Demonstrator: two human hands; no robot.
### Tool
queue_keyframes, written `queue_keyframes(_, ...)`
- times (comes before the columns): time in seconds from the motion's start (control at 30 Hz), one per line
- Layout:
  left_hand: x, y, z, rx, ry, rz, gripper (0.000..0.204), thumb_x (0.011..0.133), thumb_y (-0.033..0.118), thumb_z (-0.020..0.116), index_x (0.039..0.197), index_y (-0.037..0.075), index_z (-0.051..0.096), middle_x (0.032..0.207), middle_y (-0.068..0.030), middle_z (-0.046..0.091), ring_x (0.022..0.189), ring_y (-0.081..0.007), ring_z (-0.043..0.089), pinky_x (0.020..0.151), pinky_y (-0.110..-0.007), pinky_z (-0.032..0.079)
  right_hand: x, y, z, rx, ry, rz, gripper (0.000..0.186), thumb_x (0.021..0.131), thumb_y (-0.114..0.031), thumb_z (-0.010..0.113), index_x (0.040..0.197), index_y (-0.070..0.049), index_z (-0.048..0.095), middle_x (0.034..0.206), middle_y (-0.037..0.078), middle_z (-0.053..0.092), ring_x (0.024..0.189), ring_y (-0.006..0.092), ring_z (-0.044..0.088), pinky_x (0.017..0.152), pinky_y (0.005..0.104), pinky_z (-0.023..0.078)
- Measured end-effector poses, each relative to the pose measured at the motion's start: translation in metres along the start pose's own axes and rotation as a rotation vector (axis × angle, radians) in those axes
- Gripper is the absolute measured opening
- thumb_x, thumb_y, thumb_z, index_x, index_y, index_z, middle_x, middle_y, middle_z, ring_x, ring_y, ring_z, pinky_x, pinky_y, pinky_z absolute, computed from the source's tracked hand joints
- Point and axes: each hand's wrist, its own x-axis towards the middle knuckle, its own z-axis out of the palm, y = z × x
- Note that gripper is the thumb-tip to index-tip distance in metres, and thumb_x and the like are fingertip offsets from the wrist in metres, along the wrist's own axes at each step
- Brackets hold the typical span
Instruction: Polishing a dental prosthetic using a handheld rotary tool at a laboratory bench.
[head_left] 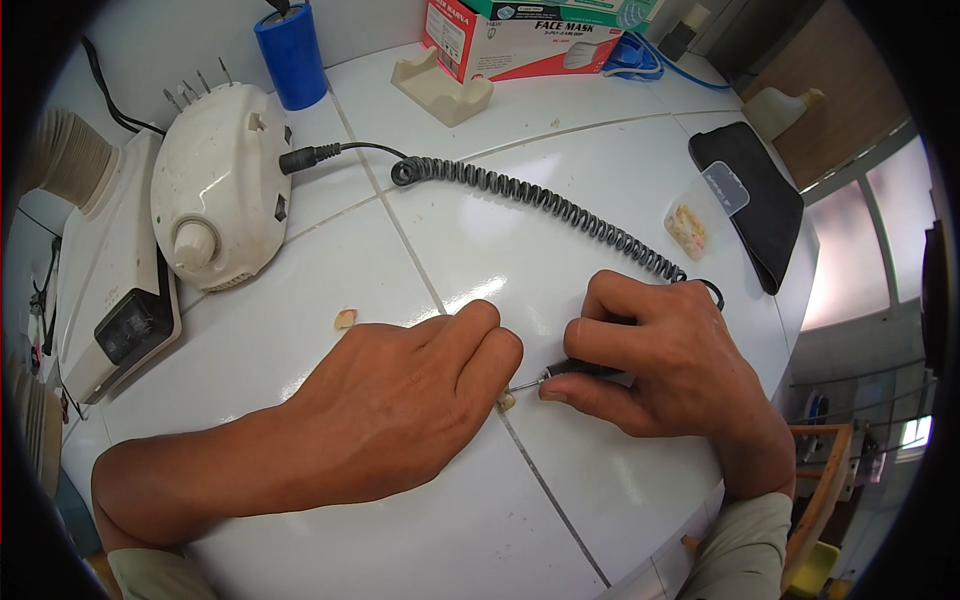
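My left hand (405, 395) is closed, its fingertips pinching a small yellowish-white, tooth-like piece (506, 401) low over the white tiles. Most of that piece is hidden behind my fingers. Wrapped in the fingers of my right hand (665, 355) is a slim black rotary handpiece (582, 368). Its thin metal bit (525, 385) points left and reaches the piece; whether they touch I cannot tell. A coiled black cord (545, 200) runs from near my right hand to a white control unit (215, 190). Another small cream-and-pink piece (345, 319) lies beyond my left hand.
Left of the control unit stands a white device with a dark window (132, 325). At the back are a blue cylinder (290, 58), a beige handpiece rest (440, 88) and a cardboard box (530, 50). A clear container of small pieces (687, 228) and a black pouch (755, 195) lie far right.
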Motion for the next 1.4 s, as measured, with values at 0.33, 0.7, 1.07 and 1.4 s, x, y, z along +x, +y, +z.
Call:
queue_keyframes(0.33,0.001,0.001,-0.001,-0.002,0.003,-0.004,0.022,0.095,0.0,0.069,0.115,0.003,0.062,0.1,-0.0102,0.056,0.077,-0.0266,0.065,0.055,-0.044,0.045,-0.001,0.0,0.0,0.003,-0.006,-0.005,0.03,0.1,-0.045,0.084,0.097,-0.017,0.074,0.086,0.002,0.059,0.059,0.0213,0.059,0.053,0.0388,0.043)
queue_keyframes(0.7,-0.001,-0.001,0.002,0.002,0.039,0.017,0.026,0.091,-0.002,0.072,0.115,0.004,0.062,0.099,-0.0085,0.056,0.073,-0.0252,0.063,0.053,-0.044,0.042,-0.001,0.002,0.003,-0.016,0.016,-0.049,0.034,0.101,-0.049,0.082,0.097,-0.016,0.073,0.086,0.001,0.057,0.058,0.0199,0.059,0.051,0.038,0.043)
queue_keyframes(1.07,-0.003,0.001,0.0,0.087,0.039,0.038,0.014,0.1,0.004,0.069,0.112,0.001,0.064,0.097,-0.0099,0.058,0.073,-0.0243,0.064,0.054,-0.041,0.048,0.0,0.009,0.002,0.085,0.029,0.001,0.034,0.098,-0.044,0.087,0.095,-0.013,0.073,0.081,0.003,0.058,0.058,0.0226,0.057,0.052,0.0388,0.042)
queue_keyframes(1.4,-0.005,0.003,0.005,0.156,0.098,0.075,0.017,0.101,0.011,0.075,0.102,0.001,0.062,0.091,-0.0106,0.055,0.072,-0.0236,0.063,0.054,-0.039,0.052,-0.001,0.004,-0.001,0.036,0.028,0.021,0.033,0.097,-0.042,0.087,0.095,-0.012,0.074,0.082,0.004,0.06,0.058,0.023,0.059,0.053,0.039,0.043)
